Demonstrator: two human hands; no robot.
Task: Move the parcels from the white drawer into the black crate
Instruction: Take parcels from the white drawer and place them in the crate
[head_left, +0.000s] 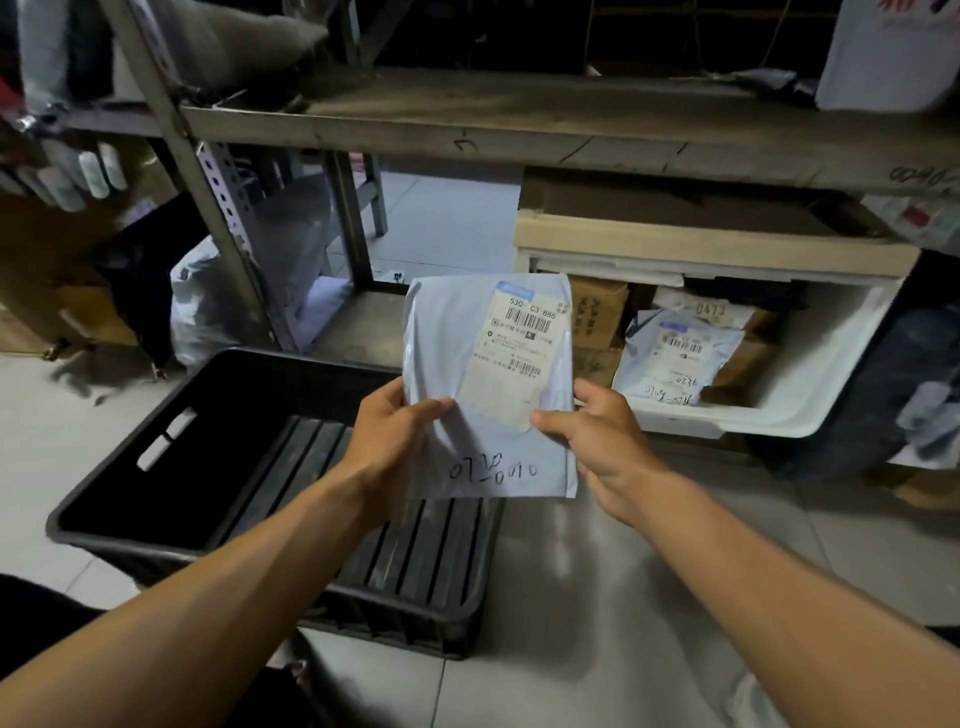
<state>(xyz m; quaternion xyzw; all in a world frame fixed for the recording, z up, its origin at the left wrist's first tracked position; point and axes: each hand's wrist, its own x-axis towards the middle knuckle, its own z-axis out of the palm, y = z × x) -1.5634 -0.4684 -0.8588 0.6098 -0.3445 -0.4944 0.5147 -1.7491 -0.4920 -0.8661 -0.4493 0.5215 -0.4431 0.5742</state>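
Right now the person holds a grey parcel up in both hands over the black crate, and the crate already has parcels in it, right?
Not quite. The head view shows the black crate holding no parcels. The rest stands: the left hand and right hand hold the grey parcel above it.

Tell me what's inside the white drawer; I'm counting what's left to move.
In the white drawer: a grey mailer, a packet marked 0473 and brown boxes. Whatever lies beneath them is hidden.
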